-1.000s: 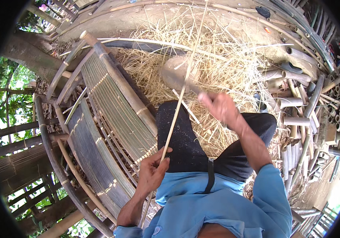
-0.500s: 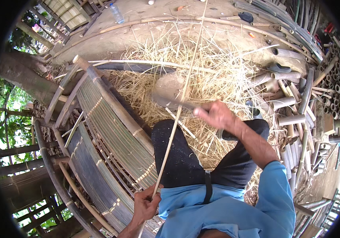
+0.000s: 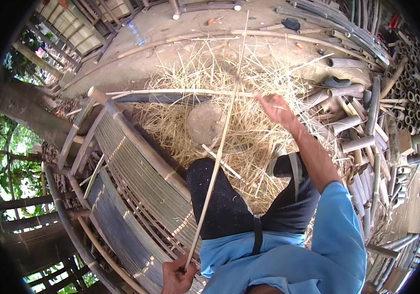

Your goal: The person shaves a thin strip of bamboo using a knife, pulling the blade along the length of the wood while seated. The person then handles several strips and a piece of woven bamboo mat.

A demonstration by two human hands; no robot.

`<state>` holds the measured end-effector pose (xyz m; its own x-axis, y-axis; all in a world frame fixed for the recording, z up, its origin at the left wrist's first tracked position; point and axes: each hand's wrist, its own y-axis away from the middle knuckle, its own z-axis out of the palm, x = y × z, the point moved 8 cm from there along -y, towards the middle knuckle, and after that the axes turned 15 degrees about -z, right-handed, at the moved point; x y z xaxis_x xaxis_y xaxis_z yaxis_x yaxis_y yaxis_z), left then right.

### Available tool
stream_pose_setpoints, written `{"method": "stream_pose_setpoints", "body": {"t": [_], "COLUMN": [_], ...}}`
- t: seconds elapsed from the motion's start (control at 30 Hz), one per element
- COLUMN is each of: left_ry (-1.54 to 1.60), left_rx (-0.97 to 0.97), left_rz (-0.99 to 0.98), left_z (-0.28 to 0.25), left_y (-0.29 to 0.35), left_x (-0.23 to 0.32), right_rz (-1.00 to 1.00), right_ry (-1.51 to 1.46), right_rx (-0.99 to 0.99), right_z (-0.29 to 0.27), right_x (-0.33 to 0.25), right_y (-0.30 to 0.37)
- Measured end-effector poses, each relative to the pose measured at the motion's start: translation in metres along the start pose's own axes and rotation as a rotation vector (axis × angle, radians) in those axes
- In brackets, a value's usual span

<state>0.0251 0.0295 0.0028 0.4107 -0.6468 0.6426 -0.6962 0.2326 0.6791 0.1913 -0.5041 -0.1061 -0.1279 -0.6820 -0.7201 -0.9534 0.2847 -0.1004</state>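
A long, thin bamboo strip (image 3: 215, 169) slants from beside my left thigh up to the far side of the ground. My left hand (image 3: 178, 275) is closed around its near end, by my hip. Out over the straw-like shavings (image 3: 264, 142), my right hand (image 3: 276, 110) is closed on a knife (image 3: 239, 78). Motion smears the blade, which appears as a dark streak close to the far part of the strip; whether it touches cannot be made out. Beneath the strip's middle sits a round, flat-topped block (image 3: 205, 123) among the shavings.
A slatted bamboo bench (image 3: 146, 161) stands close on my left. Cut bamboo pieces (image 3: 347, 125) lie at the right, near stacked tubes (image 3: 413, 105). Bamboo poles (image 3: 332, 34) lie at the far right. A plastic bottle (image 3: 136, 34) and a dark shoe (image 3: 336, 82) are on the ground.
My right hand has moved farther away along the strip with the knife. My left hand has shifted slightly nearer to me, still gripping the strip, and the strip's far end now shows.
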Motion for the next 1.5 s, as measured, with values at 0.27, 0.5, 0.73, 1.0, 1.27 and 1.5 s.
{"method": "stream_pose_setpoints", "body": {"t": [0.27, 0.5, 0.73, 1.0, 1.27, 1.5], "left_ry": [0.181, -0.618, 0.538, 1.098, 0.924, 0.773], "left_rx": [-0.404, 0.973, 0.664, 0.642, 0.534, 0.681], "left_rz": [-0.392, 0.662, 0.668, 1.481, 1.647, 1.505], "left_z": [-0.044, -0.083, -0.044, -0.125, -0.161, -0.142], "left_y": [-0.020, 0.043, -0.066, 0.059, 0.172, 0.123], "left_x": [-0.035, 0.099, 0.069, 0.104, 0.094, 0.118], "right_rz": [0.254, 0.411, 0.469, -0.317, -0.468, -0.348], "right_ry": [-0.991, -1.321, -1.399, -0.669, -0.185, -0.261], "right_rx": [0.207, 0.447, 0.288, -0.224, -0.269, -0.422], "right_z": [0.015, 0.056, 0.127, 0.118, 0.083, 0.094], "right_x": [-0.010, -0.043, -0.161, -0.232, -0.231, -0.211], "right_y": [0.008, 0.028, 0.087, 0.157, 0.210, 0.218]}}
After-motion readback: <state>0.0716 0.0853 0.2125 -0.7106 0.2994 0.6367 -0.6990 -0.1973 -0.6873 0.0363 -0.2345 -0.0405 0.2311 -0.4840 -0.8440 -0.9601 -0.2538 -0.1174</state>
